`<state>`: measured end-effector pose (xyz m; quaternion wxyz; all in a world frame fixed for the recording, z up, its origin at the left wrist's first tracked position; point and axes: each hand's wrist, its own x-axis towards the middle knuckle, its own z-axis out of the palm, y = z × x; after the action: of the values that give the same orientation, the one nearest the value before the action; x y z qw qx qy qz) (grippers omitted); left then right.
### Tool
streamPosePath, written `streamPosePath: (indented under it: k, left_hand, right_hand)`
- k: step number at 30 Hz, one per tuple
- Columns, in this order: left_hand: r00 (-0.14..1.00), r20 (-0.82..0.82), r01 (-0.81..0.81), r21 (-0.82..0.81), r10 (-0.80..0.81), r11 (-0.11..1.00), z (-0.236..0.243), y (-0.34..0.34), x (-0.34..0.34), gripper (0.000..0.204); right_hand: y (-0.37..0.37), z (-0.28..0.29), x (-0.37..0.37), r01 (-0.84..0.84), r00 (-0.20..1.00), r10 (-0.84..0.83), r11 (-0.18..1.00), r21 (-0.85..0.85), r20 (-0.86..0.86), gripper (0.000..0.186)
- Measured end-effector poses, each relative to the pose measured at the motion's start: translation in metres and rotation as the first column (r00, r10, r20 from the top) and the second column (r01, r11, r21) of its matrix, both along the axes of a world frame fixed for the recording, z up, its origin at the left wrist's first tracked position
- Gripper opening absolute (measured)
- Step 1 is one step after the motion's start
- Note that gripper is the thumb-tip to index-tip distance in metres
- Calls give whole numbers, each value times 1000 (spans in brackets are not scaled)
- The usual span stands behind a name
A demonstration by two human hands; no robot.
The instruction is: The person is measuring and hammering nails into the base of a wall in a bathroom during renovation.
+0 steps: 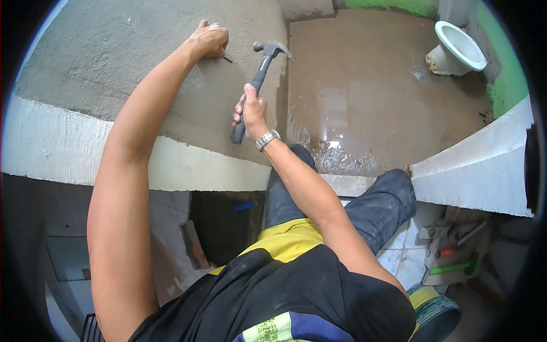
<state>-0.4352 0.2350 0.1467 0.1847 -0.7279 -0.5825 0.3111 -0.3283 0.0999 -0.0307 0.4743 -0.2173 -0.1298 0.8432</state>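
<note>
My right hand (250,114) grips a claw hammer (261,75) by its dark handle, with the metal head pointing up and away from me. The hammer is raised beside the grey plastered wall (102,62). My left hand (209,40) is closed against that wall, farther off and to the left of the hammer. A thin dark rod, nail-like (228,60), pokes out from under its fingers; the rest of it is hidden. The hammer head and the rod are apart.
A wet brown floor (364,97) with a white toilet bowl (456,51) lies at far right. White-edged walls (473,165) flank the opening. Near me are a dark tub (219,214), an orange-handled float (195,245), a bucket (436,313) and a green-handled tool (453,268).
</note>
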Motion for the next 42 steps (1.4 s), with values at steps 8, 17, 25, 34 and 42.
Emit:
streamPosePath:
  k: [8, 17, 25, 34, 42]
  left_hand:
    - [999, 30, 44, 0, -44, 999, -1, 6, -12, 14]
    - [1000, 5, 17, 20, -17, 1000, 1, 13, -11, 12]
    - [999, -11, -34, -14, 34, 999, -1, 8, 0, 11]
    - [1000, 25, 7, 81, -9, 997, -40, 51, -54, 12]
    - [-54, 984, 51, -165, 168, 985, -249, -14, 129, 25]
  right_hand:
    - [19, -9, 26, -70, 997, 67, 995, 71, 37, 41]
    - [17, 1, -2, -240, 960, 224, 967, 85, 165, 41]
    - [30, 3, 50, -347, 932, 331, 933, 97, 146, 38]
    - [-88, -46, 237, -466, 546, -316, 656, 594, 776, 26]
    - [-280, -108, 406, -242, 213, -227, 930, 277, 950, 20]
